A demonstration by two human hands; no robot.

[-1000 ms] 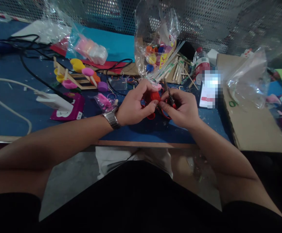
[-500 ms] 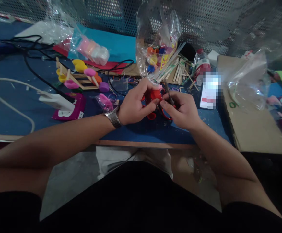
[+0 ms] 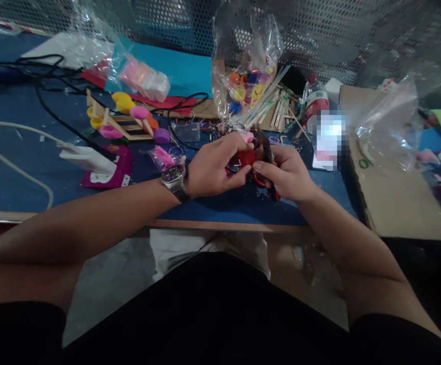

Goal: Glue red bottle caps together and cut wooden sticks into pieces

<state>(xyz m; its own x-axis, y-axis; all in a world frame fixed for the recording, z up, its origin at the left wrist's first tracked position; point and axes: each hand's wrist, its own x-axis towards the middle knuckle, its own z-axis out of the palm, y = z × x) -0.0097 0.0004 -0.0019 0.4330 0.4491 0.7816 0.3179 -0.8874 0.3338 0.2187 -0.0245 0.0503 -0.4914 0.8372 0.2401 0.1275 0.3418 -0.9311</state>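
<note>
Between the fingers of my left hand (image 3: 217, 163) is a small round red piece (image 3: 247, 157), over the blue table. My right hand (image 3: 289, 172) is closed around scissors (image 3: 266, 147) with dark blades and red handles, the blades pointing up and away. The fingertips of both hands come close together at the red piece. Part of the scissors is hidden by my right fingers. Left of my hands lies a pink item in clear wrap (image 3: 163, 156). Farther left stands a wooden-stick frame (image 3: 129, 126) with yellow, pink and orange round pieces and a purple piece (image 3: 162, 135) beside it.
A purple power block (image 3: 125, 165) with a white plug and cables is at the left. Behind my hands are a plastic bag of colourful pieces (image 3: 239, 94), sticks (image 3: 281, 109) and a bottle (image 3: 316, 99). A phone (image 3: 325, 152) and cardboard (image 3: 399, 197) are at the right.
The red piece has shifted slightly right and my left wrist has turned, showing the watch face. The scissors have turned in my right hand, their red handles now showing lower down.
</note>
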